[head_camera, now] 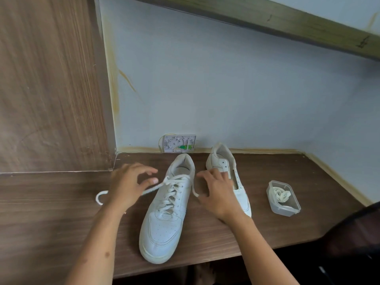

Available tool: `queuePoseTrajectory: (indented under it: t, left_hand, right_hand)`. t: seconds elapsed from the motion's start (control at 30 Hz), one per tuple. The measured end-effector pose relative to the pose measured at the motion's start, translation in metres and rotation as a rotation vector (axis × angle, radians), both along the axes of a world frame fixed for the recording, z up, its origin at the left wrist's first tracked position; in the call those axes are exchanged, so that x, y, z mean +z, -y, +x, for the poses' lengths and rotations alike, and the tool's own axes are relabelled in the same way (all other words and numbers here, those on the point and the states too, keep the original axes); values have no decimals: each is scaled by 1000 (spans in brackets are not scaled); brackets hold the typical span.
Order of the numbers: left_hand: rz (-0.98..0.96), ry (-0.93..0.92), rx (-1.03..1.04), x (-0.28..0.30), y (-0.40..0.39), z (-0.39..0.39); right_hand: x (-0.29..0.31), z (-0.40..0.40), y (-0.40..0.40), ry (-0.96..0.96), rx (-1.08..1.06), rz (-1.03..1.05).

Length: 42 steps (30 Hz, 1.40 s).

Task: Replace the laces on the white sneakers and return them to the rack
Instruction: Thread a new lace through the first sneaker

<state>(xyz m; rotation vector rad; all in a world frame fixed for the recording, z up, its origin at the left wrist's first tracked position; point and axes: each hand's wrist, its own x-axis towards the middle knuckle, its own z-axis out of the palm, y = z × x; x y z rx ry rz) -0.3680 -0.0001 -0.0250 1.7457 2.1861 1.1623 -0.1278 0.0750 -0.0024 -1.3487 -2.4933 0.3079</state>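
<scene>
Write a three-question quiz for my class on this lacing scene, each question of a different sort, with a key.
1. True or false: the second sneaker, behind the right hand, has a lace threaded through its eyelets.
2. What lies inside the clear plastic container?
A. a coiled lace
B. a brush
C. nothing
3. Fill in: the laced sneaker stands on the wooden ____, its toe toward the person.

Key:
1. False: its eyelets show bare, and its throat is open.
2. A: a coiled lace.
3. Table. One loose lace end runs under the left hand; neither hand plainly grips it.
</scene>
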Motion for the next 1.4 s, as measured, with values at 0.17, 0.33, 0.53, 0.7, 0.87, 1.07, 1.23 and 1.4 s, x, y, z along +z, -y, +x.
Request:
queuePoseTrajectory:
  t: [0.17,0.33,0.53,0.7,0.87,1.07,1.23,1.4]
  left_hand:
    - [2,-65,-90,-4,-11,19]
    - [-123,157,-203,-11,-11,11]
    - [-171,110,-197,-6,-8,12]
    - [-40,-22,-169,-8,-11,22]
    - [97,-119,-63,-10,-15,20]
    - [4,-136,75,-12,-14,13]
    - [-349,233,-101,-14,-9,11]
    - [-385,602,-279,7,11,13]
  right_hand:
    - [-13,-28,7,-182,142,97]
    - [-25,-32,0,-338,142,142]
    - [-19,-29,-1,-457,74,186]
    - [-14,-14,-8,-465,-80,148]
    - [-20,-3,-14,-338,-129,91]
    - [-15,-1,-14,-282,-134,31]
    - [-11,-3,-9,-151,-160,-138]
    - [10,2,11,-188,-7,-482]
